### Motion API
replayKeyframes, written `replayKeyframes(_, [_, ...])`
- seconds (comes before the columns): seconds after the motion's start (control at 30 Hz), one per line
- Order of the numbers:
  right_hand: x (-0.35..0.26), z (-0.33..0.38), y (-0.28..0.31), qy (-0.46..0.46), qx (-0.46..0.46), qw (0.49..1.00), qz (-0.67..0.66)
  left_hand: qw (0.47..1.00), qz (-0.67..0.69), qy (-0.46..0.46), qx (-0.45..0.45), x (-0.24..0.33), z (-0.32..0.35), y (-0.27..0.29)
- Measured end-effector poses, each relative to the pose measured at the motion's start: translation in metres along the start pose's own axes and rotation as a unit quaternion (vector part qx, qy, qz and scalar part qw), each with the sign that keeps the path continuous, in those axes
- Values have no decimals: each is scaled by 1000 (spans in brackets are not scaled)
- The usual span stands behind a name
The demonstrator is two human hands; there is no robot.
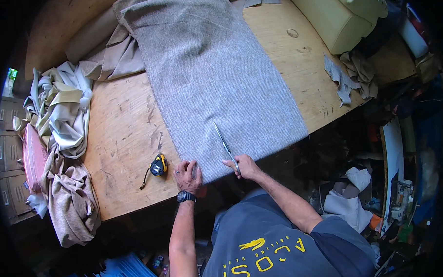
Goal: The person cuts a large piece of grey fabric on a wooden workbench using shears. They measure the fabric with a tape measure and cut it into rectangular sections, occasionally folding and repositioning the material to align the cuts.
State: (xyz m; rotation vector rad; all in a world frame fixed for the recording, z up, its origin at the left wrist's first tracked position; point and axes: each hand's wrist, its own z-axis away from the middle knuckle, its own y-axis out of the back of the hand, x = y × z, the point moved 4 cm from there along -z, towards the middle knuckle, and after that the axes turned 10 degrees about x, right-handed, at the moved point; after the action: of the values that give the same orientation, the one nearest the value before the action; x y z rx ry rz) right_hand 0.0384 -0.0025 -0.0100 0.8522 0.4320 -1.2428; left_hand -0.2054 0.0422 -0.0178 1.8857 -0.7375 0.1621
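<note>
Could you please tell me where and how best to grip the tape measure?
Probably grip the tape measure by the sides of its compact body, coming from above with the left hand, which rests just to its right. Nothing covers it, and its dark strap trails toward the near left, away from that hand.

Cream padded furniture piece (324,20) on counter (120,161), far right. Left end: crumpled pale cloth (67,117), brown cloth (70,202) draped below, pink bundle (33,157) alongside.

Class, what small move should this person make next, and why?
Perhaps bring the scissors nearer the grey cloth's front edge: the right hand holds them with tips well inside it, while the left hand is at the near left corner.
</note>
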Motion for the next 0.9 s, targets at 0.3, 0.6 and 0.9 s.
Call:
replayKeyframes(0.3, [-20, -40, 1, 57, 41, 997, 9, 1000, 3, 3, -1, -2, 1, -1])
replayKeyframes(0.6, [-65, -70, 11, 30, 61, 998, 17, 1000, 11, 23, -15, 0, -2, 2])
replayKeyframes(0.9, [-96, -96, 13, -1, 42, 999, -15, 999, 15, 29, -22, -1, -2, 2])
